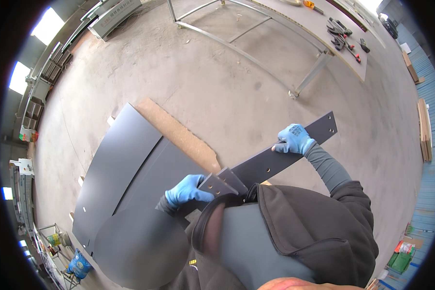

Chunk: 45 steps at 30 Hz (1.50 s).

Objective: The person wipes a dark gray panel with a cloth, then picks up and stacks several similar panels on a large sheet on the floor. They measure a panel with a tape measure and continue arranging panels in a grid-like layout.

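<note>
My right hand (295,139), in a light blue glove, is closed over the upper part of a long, narrow dark grey board (268,163) with drilled holes. The board slants from upper right down toward my chest. My left hand (186,190), gloved alike, is closed at the end of a shorter dark grey piece (216,185) that also has holes. Another plate edge overlaps there, against the lower end of the long board. How these pieces meet is partly hidden by my jacket (304,222).
Large dark grey panels (123,145) lie left of me, with a raw chipboard strip (179,135) along their far edge. A metal-framed table (295,24) at the far right carries several clamps (340,36). A blurred round patch covers the lower left.
</note>
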Tool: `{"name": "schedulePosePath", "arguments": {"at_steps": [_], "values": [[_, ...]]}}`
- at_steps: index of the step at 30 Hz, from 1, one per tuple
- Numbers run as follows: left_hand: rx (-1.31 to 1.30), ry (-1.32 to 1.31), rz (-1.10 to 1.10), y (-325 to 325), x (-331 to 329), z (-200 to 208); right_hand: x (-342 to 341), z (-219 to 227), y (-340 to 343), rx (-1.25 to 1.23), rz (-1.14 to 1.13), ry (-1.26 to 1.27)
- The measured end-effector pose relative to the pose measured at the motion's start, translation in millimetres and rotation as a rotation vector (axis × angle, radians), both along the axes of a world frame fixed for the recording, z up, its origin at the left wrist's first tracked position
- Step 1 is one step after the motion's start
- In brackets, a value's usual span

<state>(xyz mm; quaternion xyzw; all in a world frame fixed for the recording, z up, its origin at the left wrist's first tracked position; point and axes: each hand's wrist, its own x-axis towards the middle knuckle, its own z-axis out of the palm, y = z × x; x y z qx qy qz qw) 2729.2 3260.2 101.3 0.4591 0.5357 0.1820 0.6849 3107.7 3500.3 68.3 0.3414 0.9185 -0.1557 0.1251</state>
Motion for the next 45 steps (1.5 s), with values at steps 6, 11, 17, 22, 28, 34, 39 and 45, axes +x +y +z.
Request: {"name": "schedulePosePath", "arguments": {"at_steps": [6, 11, 17, 22, 28, 34, 39, 45], "values": [[-0.183, -0.335, 0.455, 36, -11, -4, -76, 4, 120, -0.07, 0.204, -0.016], [0.018, -0.444, 0.841, 58, -59, -25, -156, -21, 203, -0.022, 0.341, 0.052], [0.187, -0.457, 1.184, 81, -144, -51, -264, -72, 310, -0.108, 0.205, -0.086], [0.139, -0.16, 1.268, 92, -172, -80, -367, -153, 352, -0.199, 0.231, -0.111], [0.009, -0.34, 1.629, 119, -179, -127, -525, -249, 353, -0.231, 0.326, -0.181], [0.317, -0.498, 2.146, 170, -192, -221, -656, -373, 345, -0.265, 0.417, -0.304], [0.567, -0.805, 2.36, 200, -205, -344, -710, -501, 328, -0.246, 0.456, -0.345], [0.593, -0.868, 2.4, 200, -184, -486, -726, -639, 301, -0.293, 0.439, -0.376]]}}
